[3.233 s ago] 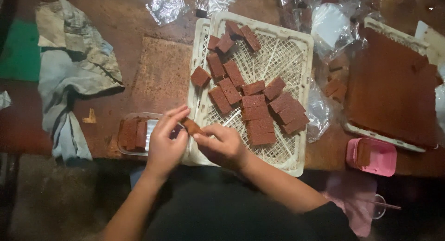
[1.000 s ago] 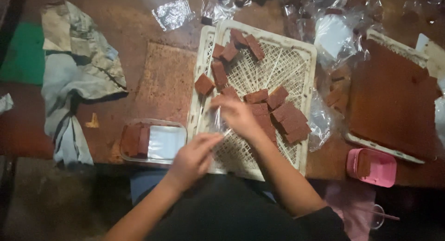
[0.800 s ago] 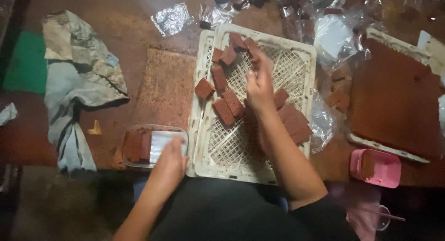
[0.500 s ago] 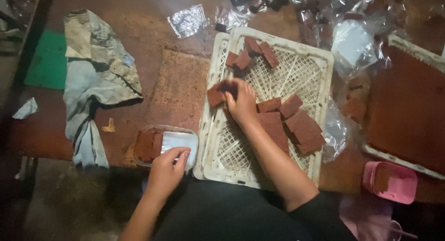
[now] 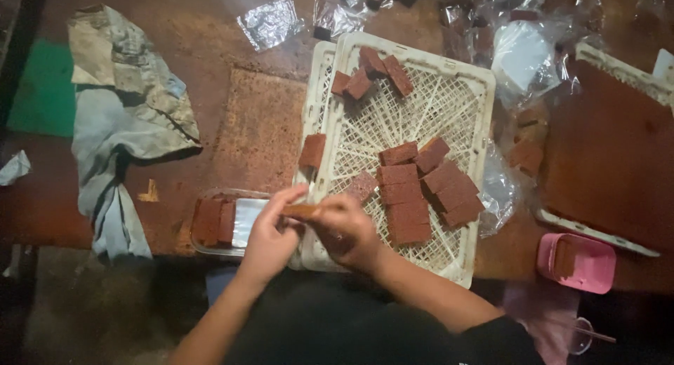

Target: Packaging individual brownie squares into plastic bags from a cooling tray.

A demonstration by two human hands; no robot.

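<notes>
My left hand (image 5: 269, 237) and my right hand (image 5: 344, 229) meet at the near left corner of a white lattice crate (image 5: 472, 147). Between their fingertips they hold one flat brown slab (image 5: 300, 211). Just left of them stands a small clear plastic tray (image 5: 247, 217) with two brown slabs (image 5: 215, 221) lying in its left part. Inside the crate lie several more brown slabs (image 5: 421, 189), with a few (image 5: 371, 73) at its far end and one (image 5: 312, 151) resting on its left rim.
A crumpled grey cloth (image 5: 123, 126) and a green pad (image 5: 43, 91) lie at the left. A large board of brown sheet (image 5: 611, 154) lies at the right, with a pink mould (image 5: 577, 262) at the near right. Clear wrappers (image 5: 270, 22) lie at the far edge.
My right hand came back from the middle of the crate with a slab to the near left corner. My left hand rose from the small tray to meet it.
</notes>
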